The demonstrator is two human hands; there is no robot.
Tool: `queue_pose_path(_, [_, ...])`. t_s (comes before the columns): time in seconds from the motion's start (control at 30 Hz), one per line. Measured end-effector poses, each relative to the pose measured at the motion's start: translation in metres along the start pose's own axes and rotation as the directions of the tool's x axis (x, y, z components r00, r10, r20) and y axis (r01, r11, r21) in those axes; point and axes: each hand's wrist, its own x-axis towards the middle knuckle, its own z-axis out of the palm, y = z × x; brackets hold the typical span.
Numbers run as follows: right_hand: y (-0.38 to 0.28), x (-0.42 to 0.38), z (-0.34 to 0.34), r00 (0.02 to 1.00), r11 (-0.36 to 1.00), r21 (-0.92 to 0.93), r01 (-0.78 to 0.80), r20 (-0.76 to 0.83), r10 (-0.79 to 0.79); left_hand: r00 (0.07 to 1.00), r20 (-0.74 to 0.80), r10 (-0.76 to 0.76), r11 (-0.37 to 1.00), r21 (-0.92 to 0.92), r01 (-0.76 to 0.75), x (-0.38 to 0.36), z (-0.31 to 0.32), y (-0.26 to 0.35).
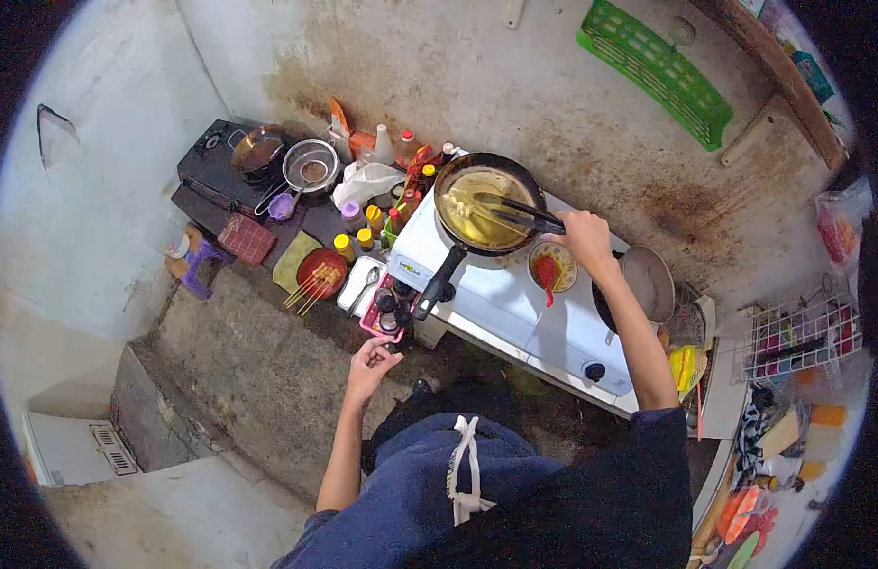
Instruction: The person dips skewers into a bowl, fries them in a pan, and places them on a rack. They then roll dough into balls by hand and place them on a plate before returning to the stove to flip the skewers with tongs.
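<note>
A pair of dark tongs (517, 211) is gripped in the right hand (585, 237), whose fingers are closed around the handles; the tips are held inside the round black frying pan (450, 175), over pale pieces of food in yellow oil (484, 209). The pan is set on the white two-burner gas stove (501, 294), with its long black handle (437, 283) pointed toward the person. Just beside the pan, a small bowl with a red spoon (551, 268) is seen on the stove top. The left hand (371, 362) is held low, in front of the stove, with fingers curled together; whether anything is pinched in them cannot be told. To the left, a red plate of skewers (320, 271) is placed near yellow-capped bottles (356, 237)
</note>
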Motion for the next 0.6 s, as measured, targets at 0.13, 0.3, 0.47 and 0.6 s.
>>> queue_pose_path(0.13, [-0.004,-0.004,-0.003,0.998,0.997,-0.067,0.039,0.056,-0.035,0.999,0.011,-0.033,0.999,0.012,0.033,0.000,-0.001,0.003])
queue_pose_path(0.3, [0.011,0.004,0.011,0.999,0.991,-0.126,0.051,-0.007,-0.052,0.999,0.048,0.014,0.999,-0.047,-0.012,0.016,0.000,-0.008])
queue_pose_path(0.47, [0.000,0.023,0.001,1.000,0.997,-0.071,0.003,-0.013,-0.004,0.999,0.012,0.044,0.998,-0.054,-0.044,0.052,0.022,-0.012])
queue_pose_path(0.6, [-0.014,0.045,0.027,0.989,0.996,-0.018,0.086,-0.116,-0.088,0.999,0.012,0.041,0.998,-0.038,-0.041,0.072,0.034,-0.015])
